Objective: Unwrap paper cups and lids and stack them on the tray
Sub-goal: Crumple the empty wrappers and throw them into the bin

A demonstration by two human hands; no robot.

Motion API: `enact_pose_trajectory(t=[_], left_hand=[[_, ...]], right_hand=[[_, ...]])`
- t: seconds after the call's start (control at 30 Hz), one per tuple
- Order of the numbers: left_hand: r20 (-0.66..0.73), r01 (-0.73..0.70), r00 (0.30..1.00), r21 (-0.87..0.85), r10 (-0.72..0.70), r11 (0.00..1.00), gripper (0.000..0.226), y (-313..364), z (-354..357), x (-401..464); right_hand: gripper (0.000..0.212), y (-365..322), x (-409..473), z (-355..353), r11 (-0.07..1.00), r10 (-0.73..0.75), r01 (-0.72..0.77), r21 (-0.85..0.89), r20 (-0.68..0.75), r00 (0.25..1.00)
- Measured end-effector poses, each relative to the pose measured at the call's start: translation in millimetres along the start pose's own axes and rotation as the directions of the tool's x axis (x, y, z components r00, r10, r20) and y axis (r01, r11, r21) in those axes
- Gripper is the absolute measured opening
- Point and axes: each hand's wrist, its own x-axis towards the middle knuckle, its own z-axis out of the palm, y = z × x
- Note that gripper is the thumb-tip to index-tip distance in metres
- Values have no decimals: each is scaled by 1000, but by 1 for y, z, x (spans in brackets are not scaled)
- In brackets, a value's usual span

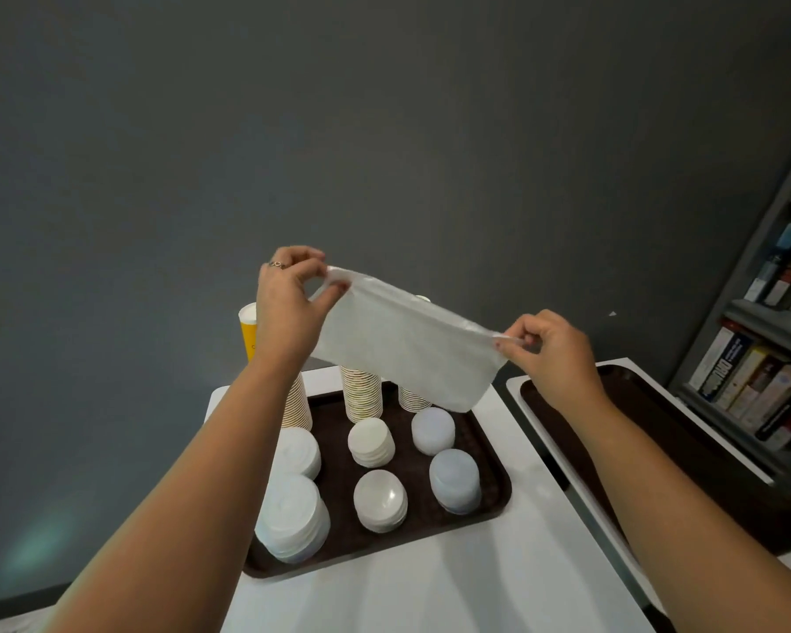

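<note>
An empty clear plastic wrapper [407, 344] is stretched flat in the air above the brown tray [492, 454]. My left hand [288, 303] pinches its upper left corner and my right hand [549, 349] pinches its right end. On the tray stand three stacks of paper cups [361, 395] along the far side, partly hidden by the wrapper and my left arm. In front of them sit several stacks of white lids [371, 443]; the largest lid stack [293, 518] is at the near left corner.
The tray rests on a white table [430, 596]. A second brown tray [649, 418] lies on another white table to the right, under my right arm. A bookshelf [768, 358] with books stands at the far right. A grey wall is behind.
</note>
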Motion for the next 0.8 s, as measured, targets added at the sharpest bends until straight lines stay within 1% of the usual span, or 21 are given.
enact_pose_trajectory(t=[0.07, 0.1, 0.13, 0.2, 0.23, 0.27, 0.3, 0.33, 0.37, 0.4, 0.43, 0.47, 0.5, 0.53, 0.57, 0.6, 0.63, 0.67, 0.7, 0.77, 0.8], left_hand=[[27, -51, 998, -24, 52, 998, 15, 7, 0, 1], [53, -91, 994, -33, 92, 995, 15, 11, 1, 1], [87, -139, 986, -40, 142, 989, 15, 16, 2, 1], [172, -242, 953, -52, 248, 969, 12, 29, 4, 0], [212, -287, 932, -61, 293, 956, 10, 36, 6, -1], [248, -322, 911, -77, 331, 944, 9, 42, 8, -3], [275, -345, 892, -98, 359, 933, 10, 48, 11, -4], [282, -362, 881, -114, 380, 925, 13, 52, 14, -5], [265, -379, 880, -111, 395, 919, 22, 54, 16, -6], [227, -391, 888, -89, 401, 916, 34, 54, 17, -7], [172, -375, 908, -76, 382, 924, 50, 52, 18, -8], [119, -312, 939, -98, 322, 945, 66, 50, 17, -9], [105, -191, 973, -156, 208, 969, 82, 47, 16, -12], [160, -12, 986, -230, 50, 973, 95, 44, 16, -17], [284, 210, 951, -298, -124, 931, 104, 41, 17, -22], [439, 426, 860, -337, -261, 839, 106, 37, 19, -27], [576, 583, 749, -338, -328, 738, 101, 30, 23, -30], [675, 665, 661, -324, -328, 673, 89, 24, 26, -33], [732, 697, 612, -320, -299, 642, 73, 19, 30, -35], [763, 728, 587, -352, -270, 589, 45, 17, 34, -39], [765, 747, 584, -375, -273, 549, 40, 18, 35, -40]], right_hand=[[18, 3, -2, -1, 994, 52, -35, -108, 156, 986], [15, 2, -4, -1, 991, 70, -45, -123, 214, 974], [22, -2, -6, -1, 994, 62, -37, -100, 260, 964], [52, -14, -8, 1, 1000, 5, -15, 28, 340, 941], [61, -21, -8, 4, 996, -14, -19, 84, 377, 926], [60, -26, -9, 7, 991, -26, -30, 132, 407, 913], [52, -31, -10, 11, 985, -17, -59, 163, 427, 904], [38, -34, -11, 15, 976, 13, -106, 188, 440, 898], [24, -36, -12, 18, 956, 51, -172, 237, 443, 895], [15, -37, -14, 21, 919, 85, -242, 310, 443, 893], [13, -35, -15, 23, 866, 104, -301, 398, 444, 890], [14, -34, -15, 24, 801, 112, -350, 486, 452, 885], [16, -32, -15, 23, 733, 115, -389, 558, 462, 879], [19, -30, -14, 21, 679, 126, -417, 604, 464, 877], [22, -29, -12, 20, 646, 145, -438, 626, 462, 875], [24, -27, -10, 18, 623, 162, -450, 639, 458, 874], [25, -27, -9, 17, 604, 170, -458, 652, 456, 874], [23, -27, -7, 16, 588, 171, -462, 664, 456, 873], [20, -28, -7, 15, 573, 168, -466, 674, 460, 872], [17, -31, -6, 14, 547, 167, -482, 684, 475, 864], [16, -31, -6, 14, 534, 166, -489, 690, 481, 861]])
